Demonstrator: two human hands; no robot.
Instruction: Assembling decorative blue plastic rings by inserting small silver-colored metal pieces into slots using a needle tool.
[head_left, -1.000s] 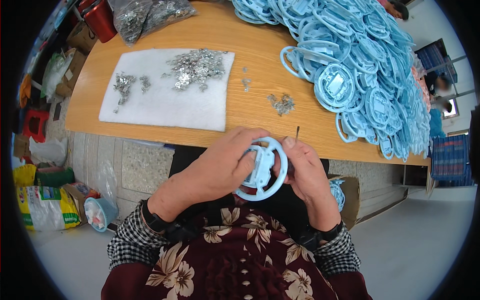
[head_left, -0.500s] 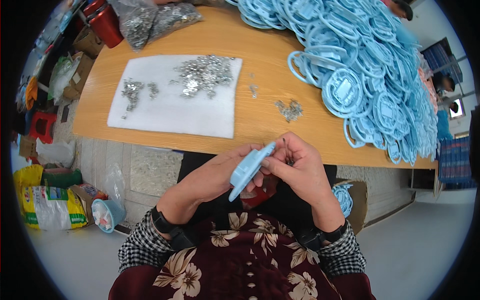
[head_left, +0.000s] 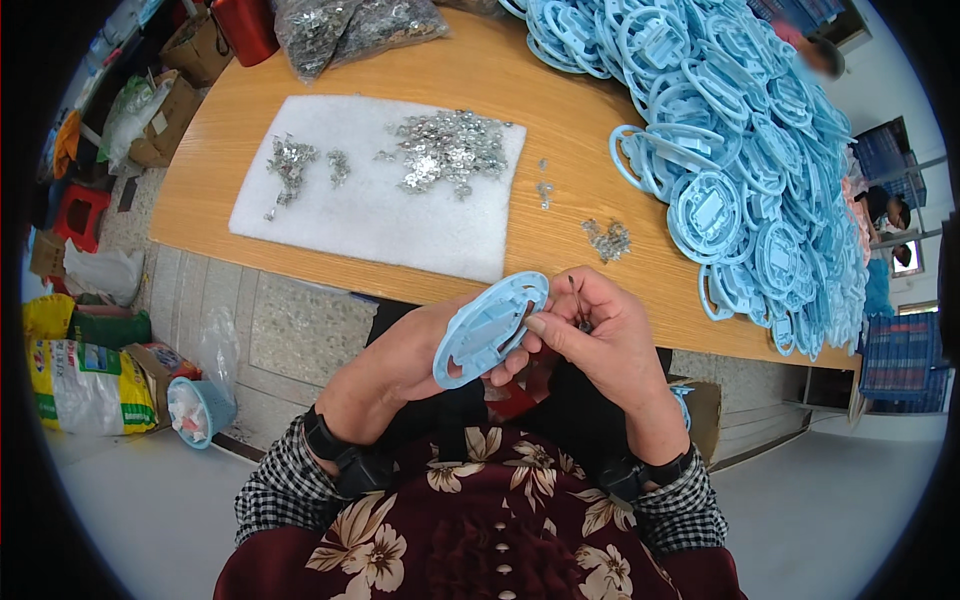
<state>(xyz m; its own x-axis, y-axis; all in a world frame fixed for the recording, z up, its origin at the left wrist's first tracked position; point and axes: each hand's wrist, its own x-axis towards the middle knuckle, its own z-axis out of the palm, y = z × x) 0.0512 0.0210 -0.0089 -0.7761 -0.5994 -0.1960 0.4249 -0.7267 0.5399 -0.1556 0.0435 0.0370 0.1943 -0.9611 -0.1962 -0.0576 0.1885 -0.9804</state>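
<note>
My left hand [head_left: 405, 352] is closed round a light blue oval plastic frame [head_left: 482, 334], tilted so its ribbed face with cut-out slots shows. My right hand [head_left: 606, 345] meets the frame's right rim with thumb and fingertips. A thin dark metal rod-like tool [head_left: 575, 297] sticks up from the right fingers; its full shape is hidden. Something small and dark shows in that palm, too small to name. Small shiny metal pieces [head_left: 452, 150] are spread on a white foam sheet [head_left: 370, 235] beyond the hands, and a little pile of metal pieces [head_left: 607, 240] lies on the bare wood.
Many identical blue frames are heaped [head_left: 745, 170] on the right of the wooden table [head_left: 560, 110]. Clear bags of metal pieces [head_left: 375, 35] and a red canister [head_left: 245, 30] stand at the back. A blue bin [head_left: 205, 410] and yellow sack [head_left: 90, 385] are on the floor at left.
The blue frame has turned from nearly edge-on to showing its broad ribbed face. Both hands keep hold. The view has shifted, so the table's contents sit farther right.
</note>
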